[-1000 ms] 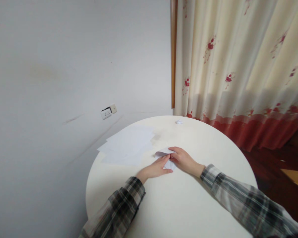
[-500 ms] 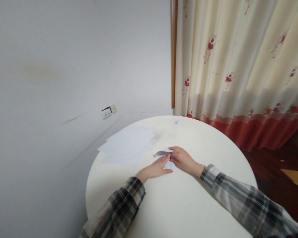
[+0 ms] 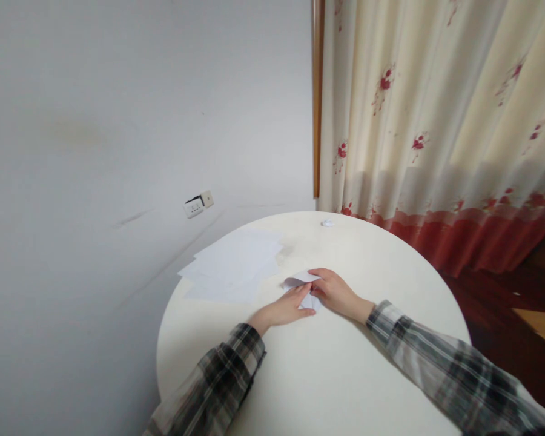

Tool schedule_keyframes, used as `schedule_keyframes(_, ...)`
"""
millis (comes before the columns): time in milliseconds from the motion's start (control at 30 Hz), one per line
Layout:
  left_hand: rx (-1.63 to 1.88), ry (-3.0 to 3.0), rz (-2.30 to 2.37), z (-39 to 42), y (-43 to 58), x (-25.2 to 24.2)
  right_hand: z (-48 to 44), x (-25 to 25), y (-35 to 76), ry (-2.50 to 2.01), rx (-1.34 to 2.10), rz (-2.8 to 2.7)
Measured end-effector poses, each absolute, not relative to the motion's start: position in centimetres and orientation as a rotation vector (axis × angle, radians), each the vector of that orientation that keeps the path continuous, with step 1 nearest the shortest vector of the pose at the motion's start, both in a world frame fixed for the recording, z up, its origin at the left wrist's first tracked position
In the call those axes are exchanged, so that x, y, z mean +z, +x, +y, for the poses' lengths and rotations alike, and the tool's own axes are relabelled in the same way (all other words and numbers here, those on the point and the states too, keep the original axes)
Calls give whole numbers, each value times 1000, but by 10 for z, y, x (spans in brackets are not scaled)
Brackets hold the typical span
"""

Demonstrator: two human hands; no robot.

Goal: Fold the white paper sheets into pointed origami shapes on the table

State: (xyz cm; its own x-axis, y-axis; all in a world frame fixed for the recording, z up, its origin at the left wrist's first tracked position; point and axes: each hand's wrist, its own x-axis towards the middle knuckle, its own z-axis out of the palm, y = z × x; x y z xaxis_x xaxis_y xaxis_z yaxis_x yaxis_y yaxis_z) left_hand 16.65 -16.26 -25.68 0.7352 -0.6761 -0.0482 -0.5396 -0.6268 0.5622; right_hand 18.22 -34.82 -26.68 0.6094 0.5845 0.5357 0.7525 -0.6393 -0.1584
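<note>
A partly folded sheet of white paper (image 3: 297,279) lies near the middle of the round table, its far flap curling up from the tabletop. My left hand (image 3: 285,307) holds the sheet down from the near left, fingers pointing forward and thumb set apart on the lower part. From the right, my right hand (image 3: 336,292) is closed on the raised flap, with its fingers bent around the paper. The fingertips of both hands come together over the sheet and hide part of its folds.
Loose white sheets (image 3: 236,261) overlap at the left of the white table (image 3: 345,375). A crumpled bit of paper (image 3: 327,223) sits by the far edge. A wall with a socket (image 3: 193,209) stands at the left; a flowered curtain (image 3: 436,121) hangs behind at the right.
The paper's far flap curls slightly more toward me. Both hands stay in nearly the same place.
</note>
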Motion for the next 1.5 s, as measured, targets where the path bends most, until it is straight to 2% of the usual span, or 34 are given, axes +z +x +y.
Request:
schedule_keyframes(1100,-417,2437,-918,-162,162,-247,-350,-266,183,-2456,-625,-1090)
schedule_keyframes(1333,-287,2393,-921,-166,166,-256,-351,-270,186,-2419,-657,-1113)
schedule_keyframes(1500,-250,2391,-905,-167,166,-261,-356,-262,184,-2396,-544,-1152)
